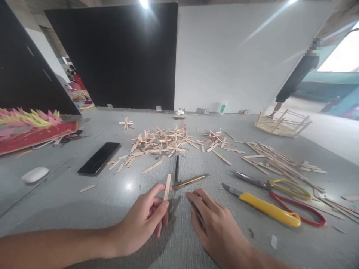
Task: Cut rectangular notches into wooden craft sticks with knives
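Note:
Between the thumb and fingers of my left hand (148,215) stands a small wooden stick (167,185) with pencil-like marks on its lower part. My right hand (214,222) rests low over the grey table, its fingers curled; a dark object partly shows beneath them, too hidden to name. Just beyond both hands lie a black pen (177,168) and a thin yellow and dark tool (192,180), their ends close together. A heap of loose wooden sticks (159,140) spreads farther back.
Right of my right hand lie a yellow-handled cutter (266,207), scissors (288,186) and long thin strips (277,160). On the left are a phone (99,158), a white mouse (35,175) and a red board (39,136). A stick frame (276,129) and a person (298,76) are at right.

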